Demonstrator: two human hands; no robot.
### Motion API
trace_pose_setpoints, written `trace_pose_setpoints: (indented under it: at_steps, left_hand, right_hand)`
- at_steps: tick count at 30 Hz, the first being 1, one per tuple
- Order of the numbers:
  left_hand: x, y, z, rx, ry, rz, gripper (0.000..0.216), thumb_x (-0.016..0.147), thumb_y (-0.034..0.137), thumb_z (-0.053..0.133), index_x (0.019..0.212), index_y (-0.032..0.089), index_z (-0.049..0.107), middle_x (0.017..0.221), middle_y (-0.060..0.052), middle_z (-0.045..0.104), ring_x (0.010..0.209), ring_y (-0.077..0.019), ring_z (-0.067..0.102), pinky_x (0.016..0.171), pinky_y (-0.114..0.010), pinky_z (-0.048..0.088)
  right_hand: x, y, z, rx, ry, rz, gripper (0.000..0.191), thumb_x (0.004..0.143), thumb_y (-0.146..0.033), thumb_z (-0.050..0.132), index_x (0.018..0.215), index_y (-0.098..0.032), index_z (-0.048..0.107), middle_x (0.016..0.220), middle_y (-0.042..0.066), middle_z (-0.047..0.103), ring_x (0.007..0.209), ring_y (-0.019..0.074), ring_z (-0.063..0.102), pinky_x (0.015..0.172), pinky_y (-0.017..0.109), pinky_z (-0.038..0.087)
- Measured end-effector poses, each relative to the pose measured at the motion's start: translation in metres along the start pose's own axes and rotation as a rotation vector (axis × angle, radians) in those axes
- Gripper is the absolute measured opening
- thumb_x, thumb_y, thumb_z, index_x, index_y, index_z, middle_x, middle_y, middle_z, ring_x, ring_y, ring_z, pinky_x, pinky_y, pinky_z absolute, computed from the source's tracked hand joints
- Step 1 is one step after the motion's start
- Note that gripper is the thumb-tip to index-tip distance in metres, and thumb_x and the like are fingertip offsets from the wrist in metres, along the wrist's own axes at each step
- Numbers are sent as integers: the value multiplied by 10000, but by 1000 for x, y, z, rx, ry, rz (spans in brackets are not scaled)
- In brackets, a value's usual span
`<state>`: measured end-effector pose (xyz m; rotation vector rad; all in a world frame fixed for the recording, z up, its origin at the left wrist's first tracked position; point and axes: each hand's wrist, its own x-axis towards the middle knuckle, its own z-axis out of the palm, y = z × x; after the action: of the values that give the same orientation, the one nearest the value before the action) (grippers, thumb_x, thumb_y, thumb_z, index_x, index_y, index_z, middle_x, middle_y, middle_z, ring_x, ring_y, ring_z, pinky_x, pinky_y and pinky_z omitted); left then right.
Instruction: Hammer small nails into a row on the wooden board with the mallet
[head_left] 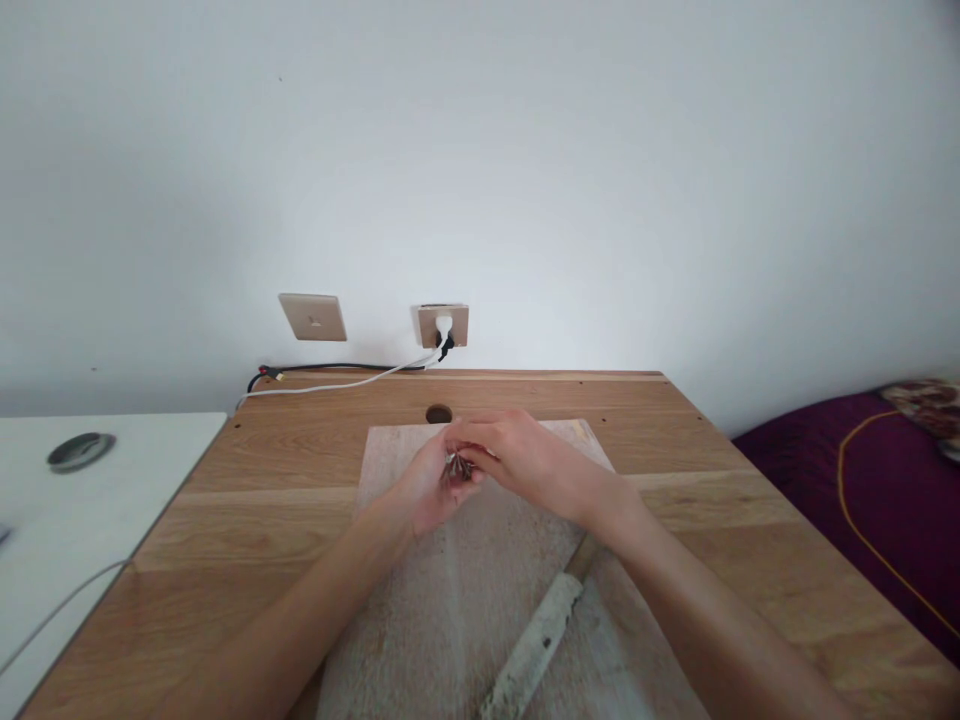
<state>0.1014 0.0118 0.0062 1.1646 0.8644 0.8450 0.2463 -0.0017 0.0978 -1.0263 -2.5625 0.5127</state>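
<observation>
My left hand point(426, 492) and my right hand point(517, 455) meet above the far part of a pale sheet of wrapping material point(480, 600) spread on the wooden desk point(247, 520). Both pinch a small shiny metal object point(457, 466) between their fingertips; what it is cannot be told. My right hand covers most of it from above. A long whitish wrapped stick-like thing point(536, 645) lies diagonally on the sheet under my right forearm.
A cable hole point(439, 413) sits in the desk behind the hands. Two wall plates point(313, 317) are on the white wall, one socket point(442, 325) with plugs and cables point(337, 378). A white table point(75, 500) stands left, a purple bed point(847, 480) right.
</observation>
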Motion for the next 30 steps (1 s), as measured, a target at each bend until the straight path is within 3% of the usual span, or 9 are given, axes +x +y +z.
trace_pose_setpoints:
  at_steps: [4, 8, 12, 15, 18, 21, 24, 28, 30]
  left_hand:
    - [-6, -2, 6, 225, -59, 56, 379, 953, 515, 332, 679, 258, 382, 588, 54, 383, 441, -108, 318, 412, -247, 266]
    - [-16, -9, 18, 573, -56, 225, 353, 984, 404, 431, 674, 241, 464, 631, 10, 496, 617, -175, 513, 615, -310, 413]
    - [-25, -23, 29, 888, -186, 397, 188, 953, 273, 536, 780, 215, 582, 832, -65, 638, 864, -259, 620, 856, -419, 458]
    - [-29, -27, 29, 1037, -293, 485, 126, 956, 262, 579, 867, 187, 627, 986, -121, 674, 1017, -309, 622, 964, -485, 448]
    - [-34, -20, 26, 1183, -347, 569, 142, 987, 308, 595, 973, 173, 638, 1099, -131, 670, 1093, -310, 606, 1004, -495, 445]
    - [-47, -6, 16, 1319, -348, 673, 210, 1023, 367, 572, 1120, 187, 619, 1229, -105, 660, 1159, -278, 595, 1035, -470, 450]
    - [-74, 3, -5, 1401, -242, 619, 223, 1037, 342, 545, 1198, 202, 609, 1271, -93, 667, 1191, -271, 602, 1041, -473, 463]
    - [-135, -12, -47, 1566, 262, 365, 334, 1055, 401, 441, 1204, 176, 637, 1233, -153, 686, 1160, -349, 636, 978, -558, 520]
    - [-169, -28, -61, 1536, 416, 238, 397, 1046, 479, 414, 1211, 201, 645, 1192, -141, 716, 1093, -363, 679, 960, -612, 537]
  right_hand:
    - [-24, 7, 1, -25, 180, 37, 215, 1030, -143, 555, 1108, -183, 752, 1091, 73, 788, 963, 189, 731, 864, 276, 527]
    - [-64, 15, 1, 18, 326, 95, 184, 1037, -208, 569, 1122, -214, 732, 1076, 50, 787, 959, 177, 738, 868, 269, 551]
    - [-106, 14, 10, 57, 363, 141, 173, 1038, -199, 550, 1093, -225, 712, 1011, 42, 773, 913, 166, 734, 825, 253, 575]
    - [-140, 12, 24, 38, 393, 238, 211, 1042, -231, 546, 1215, -257, 665, 1082, 46, 766, 916, 173, 742, 819, 262, 604]
    - [-178, 16, 38, -57, 503, 362, 291, 1034, -314, 561, 1320, -286, 602, 1141, 49, 755, 911, 186, 749, 817, 288, 628]
    - [-219, 26, 48, -199, 599, 506, 282, 1024, -391, 554, 1278, -289, 622, 1143, 53, 744, 954, 211, 751, 836, 322, 635]
    - [-257, 39, 56, -274, 580, 644, 313, 1013, -436, 535, 1263, -285, 646, 1209, 76, 734, 1019, 253, 750, 868, 377, 644]
    - [-288, 46, 73, -263, 488, 718, 374, 969, -503, 548, 1229, -272, 685, 1147, 85, 785, 986, 287, 776, 820, 408, 662]
    - [-291, 45, 82, -234, 490, 763, 404, 954, -540, 535, 1188, -262, 713, 1096, 88, 807, 954, 295, 788, 798, 411, 667]
